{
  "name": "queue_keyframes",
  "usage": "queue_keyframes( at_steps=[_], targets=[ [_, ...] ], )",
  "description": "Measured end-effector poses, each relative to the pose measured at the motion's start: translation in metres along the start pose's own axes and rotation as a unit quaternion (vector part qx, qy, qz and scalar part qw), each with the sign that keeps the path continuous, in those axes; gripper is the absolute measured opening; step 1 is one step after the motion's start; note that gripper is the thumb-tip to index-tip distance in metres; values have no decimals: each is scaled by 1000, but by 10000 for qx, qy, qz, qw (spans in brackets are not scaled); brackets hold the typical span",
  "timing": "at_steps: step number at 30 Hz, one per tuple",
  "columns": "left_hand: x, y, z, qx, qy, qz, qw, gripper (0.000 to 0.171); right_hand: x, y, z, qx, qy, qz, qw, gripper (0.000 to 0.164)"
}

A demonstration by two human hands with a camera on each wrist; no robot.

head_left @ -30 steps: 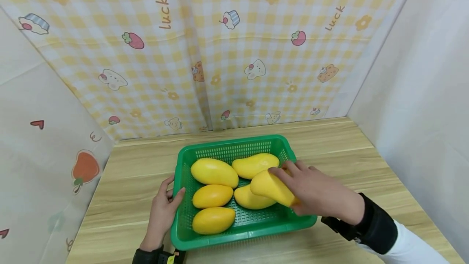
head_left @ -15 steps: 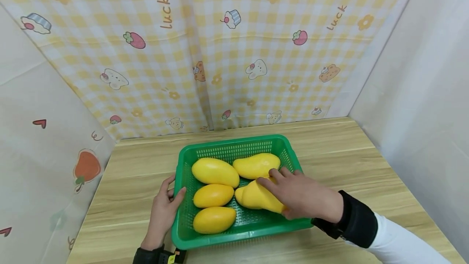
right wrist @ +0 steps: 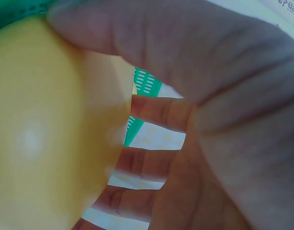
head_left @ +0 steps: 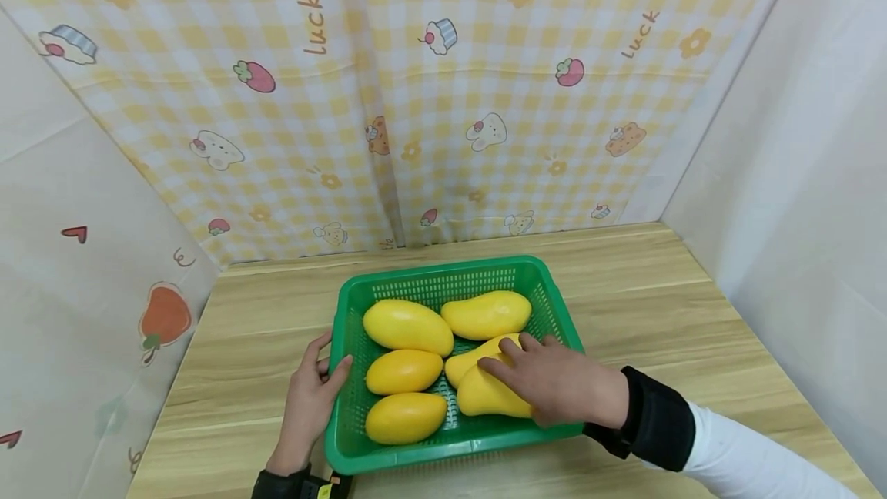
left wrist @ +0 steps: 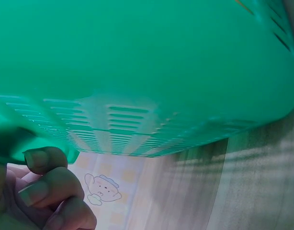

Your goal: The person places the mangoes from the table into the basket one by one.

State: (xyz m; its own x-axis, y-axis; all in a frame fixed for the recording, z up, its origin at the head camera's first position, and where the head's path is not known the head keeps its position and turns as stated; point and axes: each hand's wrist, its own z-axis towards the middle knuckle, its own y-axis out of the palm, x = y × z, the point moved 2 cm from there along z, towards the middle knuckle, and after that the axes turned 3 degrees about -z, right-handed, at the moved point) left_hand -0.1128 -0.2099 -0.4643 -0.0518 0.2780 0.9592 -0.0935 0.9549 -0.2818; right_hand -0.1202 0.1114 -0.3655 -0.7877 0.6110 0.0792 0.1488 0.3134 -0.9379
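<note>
A green plastic basket (head_left: 443,450) holds several yellow mangoes. My left hand (head_left: 310,399) grips its left rim, the thumb over the edge and the other fingers (left wrist: 58,187) bent outside, below the rim. Inside the basket, at the front right, my right hand (head_left: 564,382) holds a mango (head_left: 488,395). The right wrist view shows this mango (right wrist: 46,120) between thumb and fingers. Just behind it lies another mango (head_left: 460,369), partly covered by the hand. A paler mango (head_left: 487,314) lies at the back right. Three mangoes, one of them a front-left mango (head_left: 406,418), line the left side.
The basket stands on a wood-grain table (head_left: 270,306). A checked cloth (head_left: 443,175) hangs behind the table, with white cloth (head_left: 818,175) at the right and a printed white cloth (head_left: 90,314) at the left.
My right hand has brought the mango down and toward the front of the basket, uncovering more of the mango behind it. The left hand has stayed on the rim.
</note>
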Motion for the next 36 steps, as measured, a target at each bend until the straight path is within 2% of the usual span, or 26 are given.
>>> queue_keyframes(
  at_steps=[11,16,24,32,36],
  targets=[
    [-2,1,1,37,-10,22,10000,51,-1,4,-1,467,-145,-210,9986,74],
    [-2,1,1,18,0,4,10000,51,0,5,-5,494,-321,-132,9982,67],
    [2,1,0,-47,-49,-1,10000,53,-2,4,-9,775,-501,-282,9953,58],
    [-1,-1,0,93,116,90,9998,50,-15,6,-5,1288,-390,-1311,9822,30],
    [-1,-1,0,70,152,122,9998,51,-18,9,-4,1372,-322,-1478,9789,27]
  ],
)
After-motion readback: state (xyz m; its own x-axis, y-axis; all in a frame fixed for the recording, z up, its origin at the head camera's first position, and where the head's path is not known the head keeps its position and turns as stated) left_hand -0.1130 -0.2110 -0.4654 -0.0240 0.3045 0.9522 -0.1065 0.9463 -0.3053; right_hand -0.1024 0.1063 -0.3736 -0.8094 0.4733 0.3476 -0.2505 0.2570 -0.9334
